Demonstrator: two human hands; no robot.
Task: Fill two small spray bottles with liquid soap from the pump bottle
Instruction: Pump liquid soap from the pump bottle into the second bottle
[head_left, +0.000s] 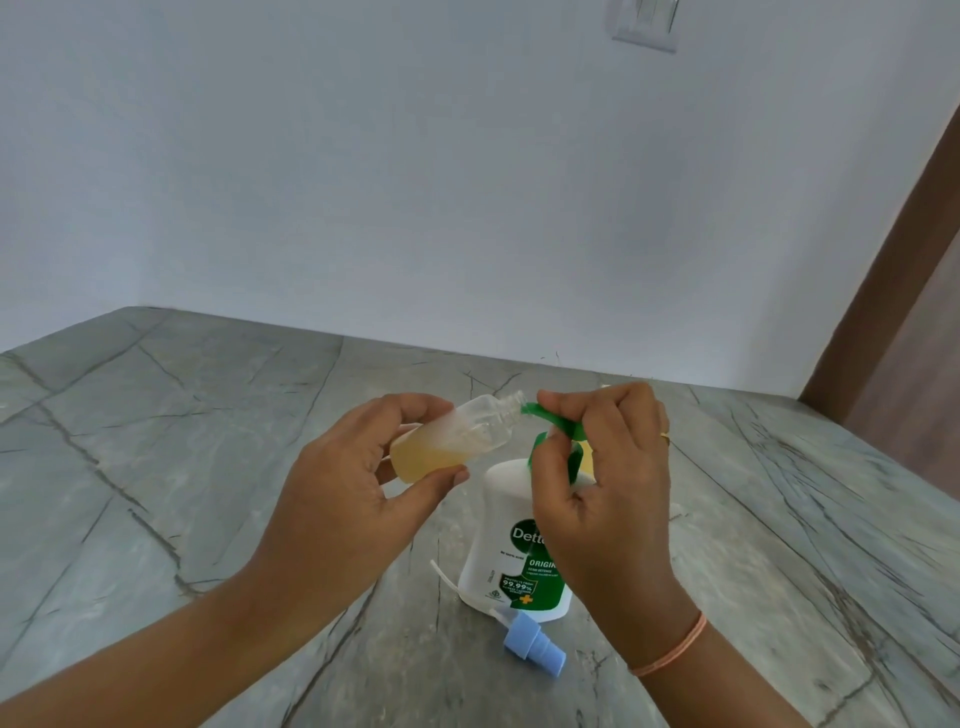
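Observation:
My left hand (358, 478) grips a small clear spray bottle (457, 439), tilted with its open neck toward the right and partly filled with amber soap. The white pump bottle (506, 551) with a green label stands on the grey stone table (208, 467). Its green pump head (556, 421) has its nozzle tip right at the small bottle's mouth. My right hand (602, 493) is curled over the pump head, fingers round it. A blue spray cap (535, 642) with its white dip tube lies on the table in front of the pump bottle.
A white wall rises behind the table. A brown door frame (893, 291) stands at the right. A small yellowish thing (587, 452) shows just behind the pump head, mostly hidden by my right hand.

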